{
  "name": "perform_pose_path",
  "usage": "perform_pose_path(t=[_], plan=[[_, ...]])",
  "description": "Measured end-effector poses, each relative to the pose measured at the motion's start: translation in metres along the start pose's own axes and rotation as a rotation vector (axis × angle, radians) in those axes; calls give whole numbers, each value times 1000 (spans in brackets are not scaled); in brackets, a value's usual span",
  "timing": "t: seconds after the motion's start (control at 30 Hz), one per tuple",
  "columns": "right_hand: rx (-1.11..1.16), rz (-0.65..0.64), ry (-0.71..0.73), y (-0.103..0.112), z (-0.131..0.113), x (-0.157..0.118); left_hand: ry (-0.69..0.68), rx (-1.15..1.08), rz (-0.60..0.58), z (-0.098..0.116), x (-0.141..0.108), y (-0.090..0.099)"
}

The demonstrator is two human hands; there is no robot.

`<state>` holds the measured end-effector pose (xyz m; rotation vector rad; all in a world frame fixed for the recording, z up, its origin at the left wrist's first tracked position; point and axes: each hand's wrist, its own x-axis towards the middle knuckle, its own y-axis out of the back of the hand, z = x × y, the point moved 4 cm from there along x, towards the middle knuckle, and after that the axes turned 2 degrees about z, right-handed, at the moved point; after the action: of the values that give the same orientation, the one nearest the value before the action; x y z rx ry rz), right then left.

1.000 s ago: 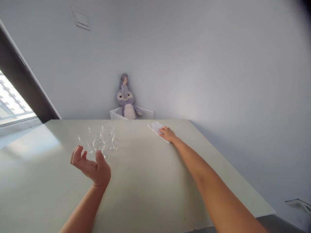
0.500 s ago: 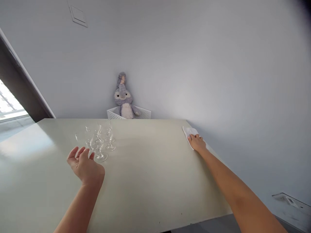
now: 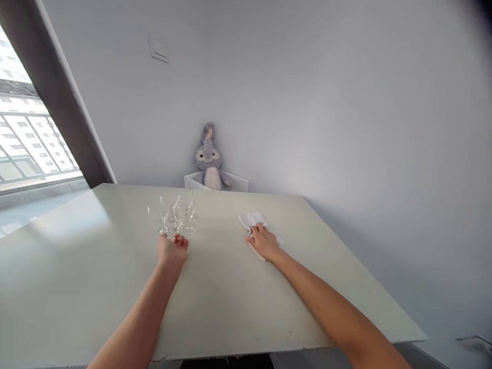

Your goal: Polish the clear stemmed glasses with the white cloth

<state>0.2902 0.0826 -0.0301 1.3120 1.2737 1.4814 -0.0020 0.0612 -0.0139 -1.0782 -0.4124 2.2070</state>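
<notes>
My right hand [image 3: 263, 242] presses down on a white cloth [image 3: 253, 219] on the tabletop, its fingers bent over the cloth. Part of the cloth lies hidden under the palm, and its edges are rumpled. At the left, my left hand [image 3: 171, 249] is right in front of a cluster of clear stemmed glasses [image 3: 189, 226]. Its palm is turned upward and the fingers are loosely curled, with nothing visible in them. Whether it touches the nearest glass I cannot tell. Several glasses stand upright close together, overlapping in view.
The pale table [image 3: 215, 307] meets the wall at the right. Beyond its far edge, a grey plush toy [image 3: 212, 177] sits in a white perforated basket [image 3: 240, 185]. A dark-framed window [image 3: 34, 138] is at the left, a wall switch [image 3: 158, 48] above.
My right hand has slid the cloth leftward from the table's right edge towards the middle. My left hand has come closer in front of the glasses, its fingers more curled. The camera view has shifted.
</notes>
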Motion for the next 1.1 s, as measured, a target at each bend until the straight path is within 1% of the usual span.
perform_pose_path(t=[0.07, 0.17, 0.3, 0.4, 0.53, 0.63, 0.7, 0.8, 0.9, 1.0, 1.1], plan=[[33, 23, 71, 0, -23, -7, 45, -17, -33, -4, 0, -1], [73, 41, 147, 1, -42, -19, 53, -47, -111, -8, 2, -3], [118, 33, 197, 6, -50, -27, 45, -84, -224, -10, 9, -7], [143, 22, 184, 10, -49, -28, 53, -130, -258, -11, 14, -9], [169, 1, 172, 9, -47, -27, 59, -199, -270, -9, 14, -9], [170, -15, 155, 4, -49, -24, 64, -221, -220, -7, 11, -7], [159, -24, 155, 2, -57, -19, 76, -225, -180, -8, 8, -4], [132, -48, 180, 1, -82, -5, 91, -215, -155, -9, 4, -3], [98, -71, 197, 1, -118, 12, 91, -192, -153, -8, 2, -4], [77, -86, 249, 0, -154, 27, 91, -183, -146, -5, 1, -4], [76, -85, 296, -1, -179, 37, 92, -181, -132, -3, 3, -3]])
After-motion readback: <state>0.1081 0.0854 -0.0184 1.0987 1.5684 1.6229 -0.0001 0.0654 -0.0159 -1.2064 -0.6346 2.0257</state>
